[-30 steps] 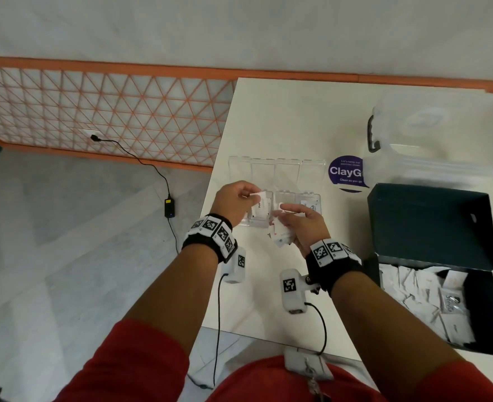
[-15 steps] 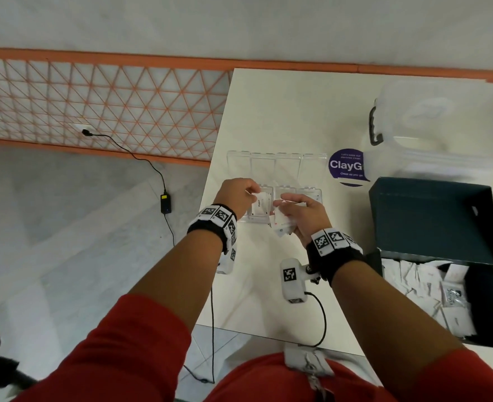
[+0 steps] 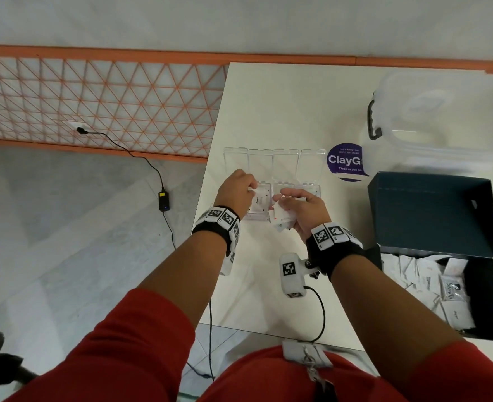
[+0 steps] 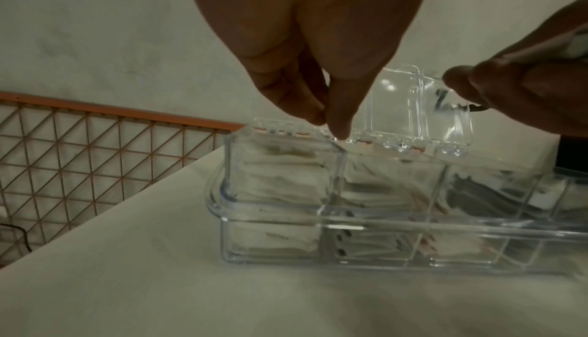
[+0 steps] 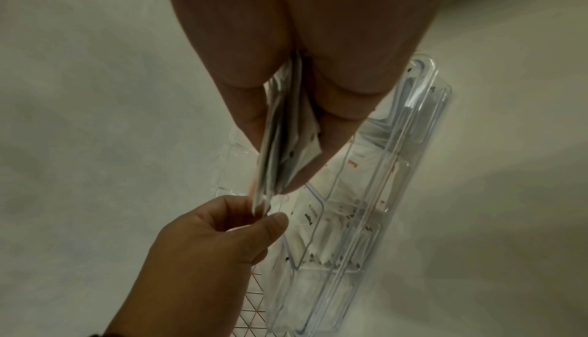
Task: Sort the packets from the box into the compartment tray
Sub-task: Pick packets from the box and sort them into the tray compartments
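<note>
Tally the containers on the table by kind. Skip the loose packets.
Clear compartment tray: 1
Dark box: 1
Clear lidded tub: 1
Total: 3

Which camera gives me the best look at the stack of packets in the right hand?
The right wrist view: the stack of packets fans out edge-on between the right hand's fingers. The head view shows the stack smaller, partly covered. The left wrist view shows only a sliver at its right edge.
</note>
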The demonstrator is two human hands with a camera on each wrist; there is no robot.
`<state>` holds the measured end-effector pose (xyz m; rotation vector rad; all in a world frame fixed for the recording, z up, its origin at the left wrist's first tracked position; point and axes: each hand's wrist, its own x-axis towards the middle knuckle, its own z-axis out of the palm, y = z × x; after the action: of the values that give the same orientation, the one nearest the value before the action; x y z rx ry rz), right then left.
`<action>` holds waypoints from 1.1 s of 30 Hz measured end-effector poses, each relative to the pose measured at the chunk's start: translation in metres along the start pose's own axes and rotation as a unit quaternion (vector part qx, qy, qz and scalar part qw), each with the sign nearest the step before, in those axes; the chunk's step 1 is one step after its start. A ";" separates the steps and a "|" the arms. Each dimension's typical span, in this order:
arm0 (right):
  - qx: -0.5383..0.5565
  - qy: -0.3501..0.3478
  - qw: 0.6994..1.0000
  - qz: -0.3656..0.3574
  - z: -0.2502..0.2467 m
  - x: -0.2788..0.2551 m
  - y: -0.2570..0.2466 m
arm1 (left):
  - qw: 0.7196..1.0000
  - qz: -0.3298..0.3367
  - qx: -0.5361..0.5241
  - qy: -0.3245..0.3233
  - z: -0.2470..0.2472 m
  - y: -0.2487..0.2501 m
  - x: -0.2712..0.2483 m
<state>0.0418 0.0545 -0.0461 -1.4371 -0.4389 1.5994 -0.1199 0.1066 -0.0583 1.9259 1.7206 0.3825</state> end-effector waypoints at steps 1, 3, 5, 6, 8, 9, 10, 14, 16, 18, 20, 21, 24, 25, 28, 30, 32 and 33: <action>0.000 0.001 1.000 0.000 0.000 0.000 0.000 | 1.000 0.005 0.010 0.001 0.000 -0.001 0.000; 0.002 0.001 1.000 0.000 -0.001 -0.001 0.001 | 0.999 0.029 0.030 0.006 -0.001 -0.003 -0.001; 0.001 0.000 1.000 0.002 0.000 -0.001 0.002 | 0.993 0.065 0.099 -0.006 0.000 -0.002 -0.002; 0.000 -0.001 1.000 0.004 0.000 -0.001 0.002 | 0.985 0.078 0.153 -0.020 0.001 -0.001 -0.003; 0.008 -0.006 1.000 0.009 -0.001 -0.001 0.002 | 0.970 0.081 0.222 -0.048 0.003 0.002 -0.006; 0.013 -0.011 1.000 0.011 -0.002 -0.001 0.001 | 0.970 0.077 0.223 -0.052 0.003 0.003 -0.007; 0.015 -0.015 1.000 0.012 -0.003 -0.001 0.001 | 0.977 0.068 0.197 -0.050 0.003 0.004 -0.009; 0.020 -0.013 1.000 0.008 -0.008 -0.001 0.002 | 0.993 -0.009 -0.113 -0.042 -0.002 0.017 -0.018; 0.008 0.001 1.000 0.009 -0.010 0.000 0.003 | 0.978 -0.028 -0.190 -0.079 0.001 0.030 -0.027; 0.013 0.010 1.000 0.013 -0.011 -0.001 0.005 | 0.977 -0.040 -0.193 -0.087 0.008 0.038 -0.032; 0.044 0.001 0.999 0.025 -0.015 -0.004 0.006 | 0.979 -0.053 -0.190 -0.055 0.015 0.041 -0.032; 0.061 -0.012 0.998 0.033 -0.018 -0.005 0.005 | 0.978 -0.057 -0.196 -0.039 0.016 0.042 -0.031; 0.079 -0.042 0.995 0.046 -0.029 -0.007 0.003 | 0.969 -0.081 -0.233 -0.031 0.015 0.042 -0.029; 0.074 -0.044 0.995 0.046 -0.032 -0.007 0.003 | 0.966 -0.089 -0.241 -0.031 0.014 0.043 -0.028; 0.071 -0.034 0.996 0.043 -0.036 -0.010 0.001 | 0.961 -0.113 -0.250 -0.006 0.011 0.042 -0.026; 0.073 -0.023 0.996 0.042 -0.039 -0.011 -0.001 | 0.951 -0.131 -0.279 0.011 0.010 0.041 -0.025; 0.073 -0.018 0.996 0.042 -0.042 -0.011 -0.002 | 0.941 -0.137 -0.311 0.002 0.010 0.043 -0.026; 0.074 -0.017 0.996 0.041 -0.043 -0.010 -0.003 | 0.938 -0.134 -0.320 -0.007 0.010 0.045 -0.026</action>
<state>0.0813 0.0346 -0.0492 -1.3313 -0.2767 1.6889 -0.0814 0.0765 -0.0385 1.2086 1.5617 0.7171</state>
